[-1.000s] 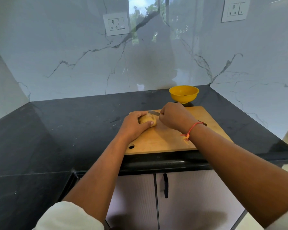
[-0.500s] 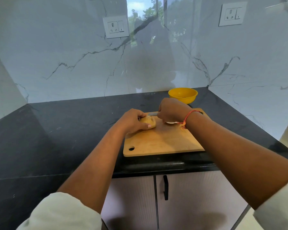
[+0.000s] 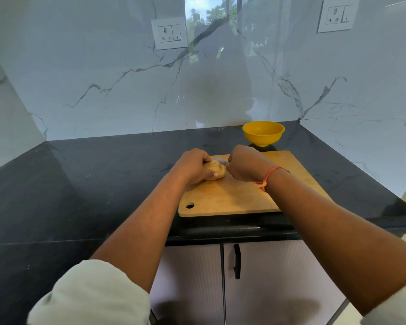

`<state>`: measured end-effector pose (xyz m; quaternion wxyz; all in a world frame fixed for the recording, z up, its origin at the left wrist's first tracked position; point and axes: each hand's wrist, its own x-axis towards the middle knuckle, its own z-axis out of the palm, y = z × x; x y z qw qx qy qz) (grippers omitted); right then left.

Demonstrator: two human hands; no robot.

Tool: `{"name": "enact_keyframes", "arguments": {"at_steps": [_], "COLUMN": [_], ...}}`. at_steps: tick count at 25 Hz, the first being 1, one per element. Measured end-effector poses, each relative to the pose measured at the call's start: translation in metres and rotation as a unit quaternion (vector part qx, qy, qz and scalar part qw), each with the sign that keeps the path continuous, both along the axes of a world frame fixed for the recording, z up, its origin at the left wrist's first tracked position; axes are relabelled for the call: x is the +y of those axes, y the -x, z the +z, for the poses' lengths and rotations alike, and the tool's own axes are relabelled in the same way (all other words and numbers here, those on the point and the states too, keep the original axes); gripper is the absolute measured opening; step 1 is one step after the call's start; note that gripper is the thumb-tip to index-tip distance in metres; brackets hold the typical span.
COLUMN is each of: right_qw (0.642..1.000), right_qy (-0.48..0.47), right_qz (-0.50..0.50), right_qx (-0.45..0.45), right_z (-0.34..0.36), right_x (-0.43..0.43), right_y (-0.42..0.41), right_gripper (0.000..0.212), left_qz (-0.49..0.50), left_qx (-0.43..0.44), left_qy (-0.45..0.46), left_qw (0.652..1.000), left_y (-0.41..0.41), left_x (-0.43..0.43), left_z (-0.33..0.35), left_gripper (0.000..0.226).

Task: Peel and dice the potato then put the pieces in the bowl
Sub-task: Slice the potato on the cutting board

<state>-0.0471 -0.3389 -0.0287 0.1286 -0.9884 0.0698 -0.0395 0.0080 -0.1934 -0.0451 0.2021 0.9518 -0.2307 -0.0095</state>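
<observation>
A pale yellow potato (image 3: 217, 171) lies on the far left part of a wooden cutting board (image 3: 230, 195). My left hand (image 3: 192, 166) grips the potato from the left, thumb on its near side. My right hand (image 3: 246, 164) is curled round the handle of a knife; only a short piece of its blade (image 3: 218, 159) shows, lying across the top of the potato. The handle is hidden in my fist. A yellow bowl (image 3: 263, 133) stands just behind the board's far edge, apart from both hands.
The board lies on a black stone counter (image 3: 92, 184), close to its front edge. Marble walls enclose the counter at the back, left and right. A cabinet door with a black handle (image 3: 237, 261) is below.
My hands stay on the potato and knife in much the same pose. My head has shifted, so the board and bowl sit a little differently in view.
</observation>
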Motion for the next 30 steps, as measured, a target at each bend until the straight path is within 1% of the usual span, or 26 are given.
{"name": "enact_keyframes", "arguments": {"at_steps": [3, 9, 16, 20, 25, 27, 30], "right_qw": [1.0, 1.0, 0.997, 0.998, 0.998, 0.998, 0.992], "right_qy": [-0.014, -0.002, -0.002, 0.0, 0.037, 0.04, 0.056], "right_qz": [-0.01, -0.028, -0.047, -0.047, -0.034, -0.035, -0.043], "right_qx": [0.003, 0.014, 0.053, 0.04, 0.026, 0.042, 0.104], "right_z": [-0.003, -0.007, -0.008, -0.012, -0.021, -0.02, -0.015], "right_x": [0.003, 0.01, 0.015, 0.015, 0.016, 0.016, 0.016], "right_y": [0.004, 0.019, 0.035, 0.043, 0.054, 0.058, 0.063], "right_gripper": [0.026, 0.024, 0.026, 0.023, 0.018, 0.017, 0.018], "left_qz": [0.006, 0.012, 0.016, 0.02, 0.022, 0.022, 0.024], "left_qx": [0.002, 0.005, 0.008, 0.008, 0.012, 0.014, 0.017], "left_qy": [0.01, 0.012, 0.008, 0.004, 0.0, 0.001, -0.003], "left_qw": [1.0, 1.0, 1.0, 1.0, 1.0, 1.0, 1.0], "left_y": [0.0, 0.003, 0.006, 0.005, 0.005, 0.005, 0.005], "left_x": [0.0, -0.001, -0.002, -0.002, -0.002, -0.003, -0.004], "left_z": [-0.002, -0.001, 0.001, 0.001, 0.0, 0.0, 0.001], "left_gripper": [0.059, 0.06, 0.061, 0.062, 0.063, 0.063, 0.063]}}
